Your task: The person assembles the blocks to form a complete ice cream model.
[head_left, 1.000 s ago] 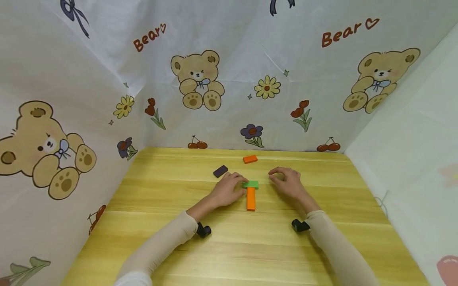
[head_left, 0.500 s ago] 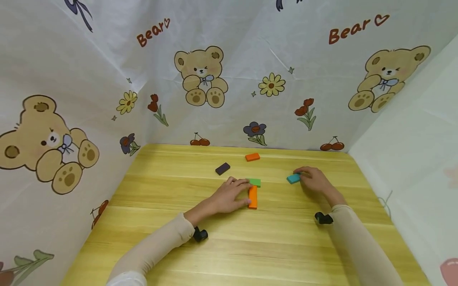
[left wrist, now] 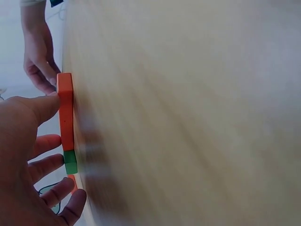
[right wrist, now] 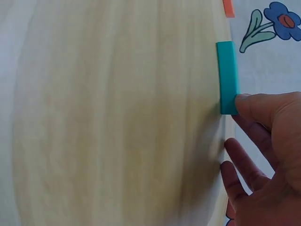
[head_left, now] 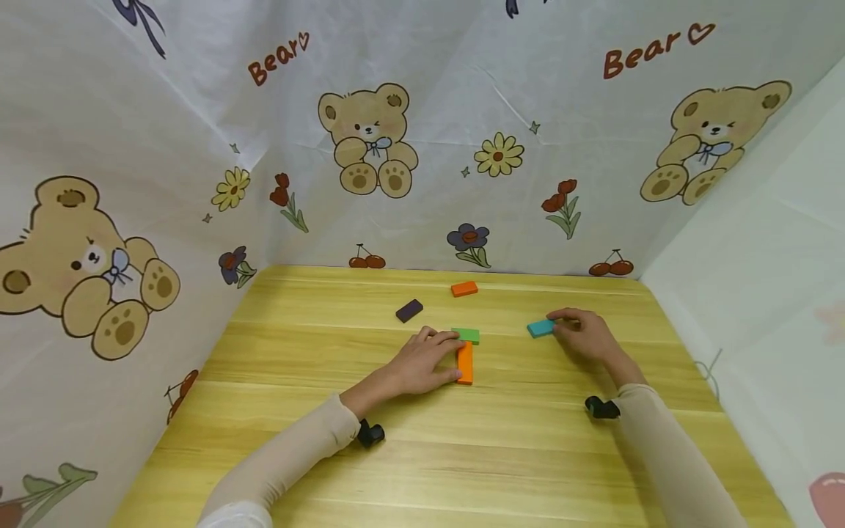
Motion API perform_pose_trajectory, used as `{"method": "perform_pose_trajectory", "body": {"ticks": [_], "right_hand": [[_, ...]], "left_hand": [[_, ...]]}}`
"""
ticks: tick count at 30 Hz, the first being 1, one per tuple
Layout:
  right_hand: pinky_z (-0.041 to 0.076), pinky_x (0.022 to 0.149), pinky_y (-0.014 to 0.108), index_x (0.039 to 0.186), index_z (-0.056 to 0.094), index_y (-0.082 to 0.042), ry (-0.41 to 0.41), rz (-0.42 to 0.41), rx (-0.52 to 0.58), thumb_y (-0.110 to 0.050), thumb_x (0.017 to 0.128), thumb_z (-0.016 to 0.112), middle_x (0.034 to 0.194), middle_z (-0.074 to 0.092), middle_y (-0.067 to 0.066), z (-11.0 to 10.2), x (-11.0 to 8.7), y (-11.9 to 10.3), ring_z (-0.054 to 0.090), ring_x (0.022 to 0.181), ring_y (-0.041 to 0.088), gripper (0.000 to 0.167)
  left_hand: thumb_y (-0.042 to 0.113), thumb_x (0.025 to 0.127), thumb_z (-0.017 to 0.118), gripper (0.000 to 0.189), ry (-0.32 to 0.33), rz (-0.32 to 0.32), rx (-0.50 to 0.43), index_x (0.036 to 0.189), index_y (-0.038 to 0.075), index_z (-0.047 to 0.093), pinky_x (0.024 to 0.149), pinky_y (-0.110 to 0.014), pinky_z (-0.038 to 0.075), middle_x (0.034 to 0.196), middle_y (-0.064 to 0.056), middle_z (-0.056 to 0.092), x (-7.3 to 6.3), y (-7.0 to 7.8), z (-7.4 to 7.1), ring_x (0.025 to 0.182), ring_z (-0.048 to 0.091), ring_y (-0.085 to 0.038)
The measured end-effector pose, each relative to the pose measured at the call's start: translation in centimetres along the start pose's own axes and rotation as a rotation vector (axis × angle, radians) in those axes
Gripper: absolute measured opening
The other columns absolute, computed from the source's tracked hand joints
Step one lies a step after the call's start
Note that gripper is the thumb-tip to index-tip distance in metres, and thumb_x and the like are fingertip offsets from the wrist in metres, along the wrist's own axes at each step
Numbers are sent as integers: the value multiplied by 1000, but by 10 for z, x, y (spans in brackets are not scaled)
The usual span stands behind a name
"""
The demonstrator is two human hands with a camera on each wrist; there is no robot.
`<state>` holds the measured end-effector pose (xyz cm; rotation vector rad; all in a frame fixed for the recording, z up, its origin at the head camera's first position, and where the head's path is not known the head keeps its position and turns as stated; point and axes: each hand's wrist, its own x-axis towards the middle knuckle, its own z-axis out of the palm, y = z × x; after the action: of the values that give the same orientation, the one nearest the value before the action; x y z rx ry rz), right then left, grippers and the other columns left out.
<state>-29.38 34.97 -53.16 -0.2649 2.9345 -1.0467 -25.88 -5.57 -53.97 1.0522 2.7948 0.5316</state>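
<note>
In the head view, an orange block (head_left: 465, 364) lies lengthwise with its far end against a green block (head_left: 467, 335), like a T. My left hand (head_left: 422, 361) rests at their left side, thumb and fingers spread and touching the orange block. The left wrist view shows the thumb on the orange block (left wrist: 66, 113) and a finger at the green block (left wrist: 70, 162). Farther right, my right hand (head_left: 586, 336) pinches the right end of a teal block (head_left: 541, 328), which lies on the table. In the right wrist view, the thumb touches the teal block's (right wrist: 227, 77) end.
A dark block (head_left: 409, 311) lies beyond my left hand. Near the table's back edge lies another orange block (head_left: 464, 289). A white cloth (head_left: 429, 242) printed with bears and flowers stands behind the wooden table (head_left: 462, 455) and along its sides.
My right hand has moved to the right, and the teal block, not visible at first, shows at its fingertips. My left hand has shifted slightly nearer, its thumb and finger now on the orange block.
</note>
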Motion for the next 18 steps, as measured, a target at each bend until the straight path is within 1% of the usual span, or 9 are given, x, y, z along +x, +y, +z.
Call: {"method": "perform_pose_trajectory", "body": {"ticks": [4,9,18], "right_hand": [[46,112,69,140,71,-8,12,13,2,-20,109,63,149,64,28,4,2,2,58,136,52,34],[46,113,68,139,71,-7,25,7,12,-19,109,63,147,66,26,9,5,0,59,135,51,33],[44,114,67,138,71,-5,49,-1,37,-20,109,64,146,67,26,19,9,-12,57,137,50,33]], "left_hand": [[58,108,57,64,8,2,6,165,32,45,113,-45,42,173,6,41,1,-1,2,141,43,-22],[59,107,57,65,6,-3,5,165,32,45,111,-44,43,174,6,40,1,-1,2,140,43,-22],[57,108,58,64,9,-4,-9,165,31,45,112,-45,42,173,5,41,0,-1,2,141,44,-22]]}}
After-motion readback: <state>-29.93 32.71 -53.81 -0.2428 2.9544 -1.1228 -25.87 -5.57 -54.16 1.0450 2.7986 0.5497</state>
